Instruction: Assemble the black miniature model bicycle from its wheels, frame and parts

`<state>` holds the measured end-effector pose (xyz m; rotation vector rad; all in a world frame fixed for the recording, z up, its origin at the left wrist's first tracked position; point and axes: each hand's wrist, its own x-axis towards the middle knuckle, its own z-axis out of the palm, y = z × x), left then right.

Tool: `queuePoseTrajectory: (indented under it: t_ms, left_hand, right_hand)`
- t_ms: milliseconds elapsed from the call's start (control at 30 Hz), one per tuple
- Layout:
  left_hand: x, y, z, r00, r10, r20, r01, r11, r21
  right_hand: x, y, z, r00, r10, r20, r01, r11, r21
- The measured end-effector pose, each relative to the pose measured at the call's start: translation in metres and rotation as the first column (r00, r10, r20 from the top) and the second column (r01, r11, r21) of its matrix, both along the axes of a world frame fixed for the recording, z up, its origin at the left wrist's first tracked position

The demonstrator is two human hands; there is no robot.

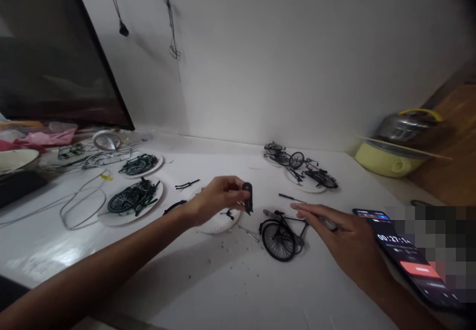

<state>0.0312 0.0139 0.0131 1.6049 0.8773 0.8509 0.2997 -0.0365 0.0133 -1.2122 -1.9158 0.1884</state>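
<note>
My left hand (220, 197) is closed in a pinch on a small black elongated part (248, 198) with a rounded top, held above a white paper plate (213, 227). My right hand (340, 228) is closed around a slim grey metal-looking tool (328, 224), mostly hidden by the fingers. Just left of that hand, a partly built black miniature bicycle (280, 236) with one visible spoked wheel is on the white table. A thin dark rod (292, 197) lies beyond the right fingertips. A small black fork-like piece (188, 184) is behind my left wrist.
Plates of miniature bicycles stand at left (159, 198) and back right (310, 186). Tiny loose bits (223, 246) dot the table in front. A phone (405, 260) showing a timer lies at right, near a yellow-green pot (394, 159). Wire and tape (107, 140) sit at left below a screen (55, 47).
</note>
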Motion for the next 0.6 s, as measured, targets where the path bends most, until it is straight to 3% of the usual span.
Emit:
queuePoseTrajectory:
  t_ms: [100, 167, 267, 400, 600]
  left_hand:
    - [0.004, -0.021, -0.007, 0.988, -0.026, 0.151, 0.050, 0.987, -0.154]
    - [0.006, -0.029, -0.011, 0.950, -0.004, 0.313, 0.104, 0.947, -0.303]
    - [0.008, -0.036, -0.016, 0.907, 0.010, 0.421, 0.180, 0.895, -0.408]
    - [0.004, -0.040, -0.019, 0.918, -0.044, 0.395, 0.197, 0.913, -0.357]
    - [-0.006, -0.043, -0.010, 0.987, -0.130, 0.097, 0.146, 0.973, -0.179]
  right_hand:
    - [-0.010, 0.005, 0.007, 0.985, 0.118, 0.129, -0.127, 0.990, 0.064]
    - [-0.015, 0.008, 0.008, 0.952, 0.203, 0.228, -0.237, 0.963, 0.131]
    - [-0.019, 0.009, 0.004, 0.930, 0.228, 0.287, -0.296, 0.929, 0.223]
    - [-0.011, 0.001, -0.004, 0.946, 0.192, 0.262, -0.258, 0.935, 0.244]
    - [-0.002, -0.005, -0.006, 0.966, 0.147, 0.214, -0.189, 0.962, 0.195]
